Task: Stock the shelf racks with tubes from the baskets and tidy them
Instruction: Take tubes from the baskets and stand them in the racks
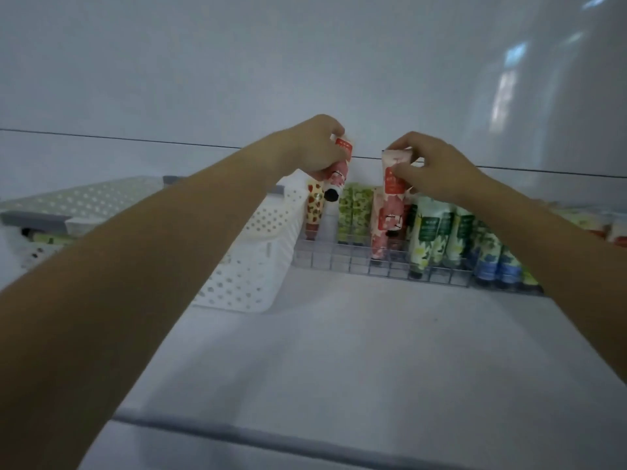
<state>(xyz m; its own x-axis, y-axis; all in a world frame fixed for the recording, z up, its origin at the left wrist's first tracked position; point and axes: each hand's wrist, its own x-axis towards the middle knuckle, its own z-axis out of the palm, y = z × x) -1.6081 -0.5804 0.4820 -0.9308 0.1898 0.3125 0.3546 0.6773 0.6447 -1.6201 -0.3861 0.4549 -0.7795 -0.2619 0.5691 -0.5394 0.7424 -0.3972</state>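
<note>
The left hand (315, 147) grips a pink tube (339, 174) above the far wire rack (383, 266), the right hand (431, 167) pinches a second pink tube (393, 184) down among its many standing tubes (437, 232), so stocking looks partly done.

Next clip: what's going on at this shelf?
A person is stocking a grey wire rack that already holds upright tubes. The left hand grips a pink-and-red floral tube with a black cap, held above the rack's left end. The right hand pinches the top edge of a second pink floral tube, which hangs cap down at the pink row. A white perforated plastic basket stands left of the rack.
</note>
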